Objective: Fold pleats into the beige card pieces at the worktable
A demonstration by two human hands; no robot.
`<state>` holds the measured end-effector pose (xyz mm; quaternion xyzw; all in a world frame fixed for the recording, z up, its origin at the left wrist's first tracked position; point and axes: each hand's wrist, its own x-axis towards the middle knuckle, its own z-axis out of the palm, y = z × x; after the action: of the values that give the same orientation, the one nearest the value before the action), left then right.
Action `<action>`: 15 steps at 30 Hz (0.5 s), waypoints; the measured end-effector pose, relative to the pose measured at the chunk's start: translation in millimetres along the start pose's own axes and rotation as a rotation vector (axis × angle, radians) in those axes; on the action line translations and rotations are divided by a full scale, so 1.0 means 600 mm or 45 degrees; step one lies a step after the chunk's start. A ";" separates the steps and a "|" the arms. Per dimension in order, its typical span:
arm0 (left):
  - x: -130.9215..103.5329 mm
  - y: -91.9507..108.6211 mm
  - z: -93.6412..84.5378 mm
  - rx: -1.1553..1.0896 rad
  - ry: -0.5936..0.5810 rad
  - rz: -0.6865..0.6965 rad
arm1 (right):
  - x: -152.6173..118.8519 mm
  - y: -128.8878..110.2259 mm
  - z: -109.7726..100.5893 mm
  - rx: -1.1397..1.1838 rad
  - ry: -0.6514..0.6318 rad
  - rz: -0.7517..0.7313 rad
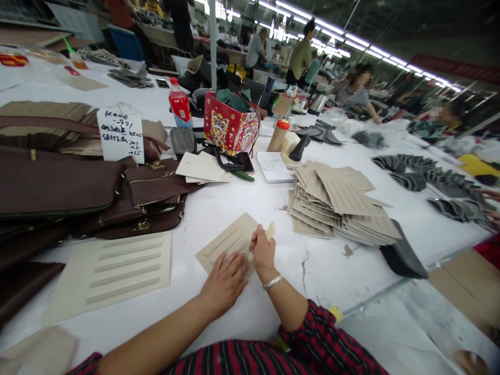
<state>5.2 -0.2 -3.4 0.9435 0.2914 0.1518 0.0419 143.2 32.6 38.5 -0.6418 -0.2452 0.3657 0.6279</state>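
A beige card panel with raised strips lies on the white table in front of me. My left hand presses flat on its near edge. My right hand pinches a small pale strip at the panel's right corner, lifting it off the surface. A larger beige panel with several long ridges lies to the left. A fanned stack of similar beige pieces sits to the right.
Brown leather bags pile up at the left, with a handwritten paper label. Beyond are a red patterned bag, a red bottle, a glue bottle and a notepad. Other people work at far tables.
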 end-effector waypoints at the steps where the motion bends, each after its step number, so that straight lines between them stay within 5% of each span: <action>1: -0.001 -0.002 0.000 0.000 -0.004 0.016 | 0.007 -0.005 -0.005 0.050 0.022 0.023; 4: -0.004 -0.010 -0.002 -0.007 -0.009 0.055 | 0.049 -0.030 -0.040 -0.053 0.059 -0.084; 9: -0.006 -0.017 -0.002 0.069 0.055 0.156 | 0.098 -0.062 -0.109 -1.336 -0.244 -0.148; 15: -0.006 -0.028 0.018 0.290 0.411 0.349 | 0.076 -0.072 -0.135 -1.517 -0.485 0.008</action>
<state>-3.1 11.8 -17.3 0.9365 0.1786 0.2710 -0.1328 240.0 21.1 69.3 -0.8060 -0.5127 0.2760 0.1062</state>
